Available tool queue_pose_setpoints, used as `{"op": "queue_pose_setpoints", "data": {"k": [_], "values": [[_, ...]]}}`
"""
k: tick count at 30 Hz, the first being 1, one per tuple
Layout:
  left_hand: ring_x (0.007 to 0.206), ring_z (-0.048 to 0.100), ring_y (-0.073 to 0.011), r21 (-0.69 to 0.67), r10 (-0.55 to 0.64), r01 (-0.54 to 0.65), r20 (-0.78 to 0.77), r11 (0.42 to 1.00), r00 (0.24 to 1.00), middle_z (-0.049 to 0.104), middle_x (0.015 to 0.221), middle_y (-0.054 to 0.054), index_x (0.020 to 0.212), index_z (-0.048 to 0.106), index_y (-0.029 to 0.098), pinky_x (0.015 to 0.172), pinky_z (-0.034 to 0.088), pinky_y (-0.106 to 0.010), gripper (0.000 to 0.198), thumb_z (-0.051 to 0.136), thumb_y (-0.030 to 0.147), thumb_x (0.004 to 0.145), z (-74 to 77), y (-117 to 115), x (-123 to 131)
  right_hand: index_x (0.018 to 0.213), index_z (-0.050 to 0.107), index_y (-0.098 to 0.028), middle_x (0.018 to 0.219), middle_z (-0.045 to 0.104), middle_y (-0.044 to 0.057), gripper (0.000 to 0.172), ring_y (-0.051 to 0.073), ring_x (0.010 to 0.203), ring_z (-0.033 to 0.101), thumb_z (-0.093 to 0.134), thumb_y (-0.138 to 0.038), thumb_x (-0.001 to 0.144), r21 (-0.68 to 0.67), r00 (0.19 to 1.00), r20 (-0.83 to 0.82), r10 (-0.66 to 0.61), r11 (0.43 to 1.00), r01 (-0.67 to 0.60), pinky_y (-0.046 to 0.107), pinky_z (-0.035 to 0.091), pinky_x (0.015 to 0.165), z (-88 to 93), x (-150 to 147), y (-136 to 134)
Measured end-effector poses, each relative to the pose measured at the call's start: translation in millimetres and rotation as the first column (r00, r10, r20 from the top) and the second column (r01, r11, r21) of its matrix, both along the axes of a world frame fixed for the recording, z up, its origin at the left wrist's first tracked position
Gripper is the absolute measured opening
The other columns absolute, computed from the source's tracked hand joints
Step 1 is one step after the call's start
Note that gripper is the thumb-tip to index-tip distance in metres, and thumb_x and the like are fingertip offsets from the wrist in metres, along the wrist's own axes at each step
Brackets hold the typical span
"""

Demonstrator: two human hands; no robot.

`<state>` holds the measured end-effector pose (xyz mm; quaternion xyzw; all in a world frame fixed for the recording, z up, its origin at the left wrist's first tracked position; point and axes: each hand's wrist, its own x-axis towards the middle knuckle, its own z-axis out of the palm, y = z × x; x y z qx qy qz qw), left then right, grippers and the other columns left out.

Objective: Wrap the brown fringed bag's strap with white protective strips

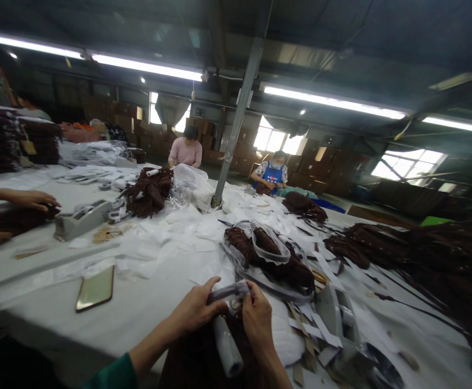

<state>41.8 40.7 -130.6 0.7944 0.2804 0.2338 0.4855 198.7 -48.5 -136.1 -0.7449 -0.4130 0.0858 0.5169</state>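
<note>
My left hand pinches one end of a translucent, greyish wrapped strap. The other end is between the fingers of my right hand. Below them a white paper-like roll lies against dark brown fabric, close to my body. Just beyond my hands sits a brown bundle with similar translucent bands around it. White padded material shows beside my right wrist. What lies under my fingers is partly hidden.
A tape dispenser stands at right, another at left. A phone lies on the white-covered table. A post rises from the table. A co-worker's hand is at left; two people work opposite. Brown goods pile at right.
</note>
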Motion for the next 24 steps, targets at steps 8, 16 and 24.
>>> {"op": "queue_pose_setpoints", "data": {"k": [8, 16, 24], "values": [[0.061, 0.053, -0.0146, -0.436, -0.058, 0.16, 0.237, 0.886, 0.97, 0.062, 0.067, -0.001, 0.077, 0.065, 0.014, 0.06, 0.041, -0.025, 0.034, 0.06, 0.047, 0.073, -1.5, 11, 16, 0.124, 0.05, -0.017, 0.077, 0.067, 0.005, 0.045, 0.016, 0.052, 0.058, 0.051, -0.041, 0.087, 0.136, 0.914, -0.329, 0.238, 0.97, -0.203, 0.028, 0.052, 0.048, -2.6, -15, 5], [0.049, 0.042, -0.0096, -0.556, 0.038, 0.056, 0.156, 0.829, 0.987, 0.049, 0.05, 0.004, 0.063, 0.06, 0.015, 0.05, 0.034, -0.023, 0.025, 0.064, 0.038, 0.067, 8.5, 5, 14, 0.116, 0.064, -0.023, 0.118, 0.061, 0.014, 0.033, 0.022, 0.089, 0.064, 0.045, -0.014, 0.09, 0.094, 0.645, 0.753, 0.132, 0.948, -0.303, 0.035, 0.056, 0.077, -34.6, -8, 1], [0.045, 0.037, -0.0093, -0.464, -0.057, 0.099, 0.102, 0.881, 0.993, 0.043, 0.046, 0.005, 0.056, 0.051, 0.018, 0.048, 0.029, -0.024, 0.043, 0.051, 0.056, 0.077, 9.2, 10, 7, 0.104, 0.064, -0.02, 0.103, 0.066, 0.011, 0.031, 0.022, 0.092, 0.063, 0.036, -0.015, 0.093, 0.061, 0.692, 0.681, 0.237, 0.924, -0.377, 0.035, 0.052, 0.079, -35.3, -9, 12]]}}
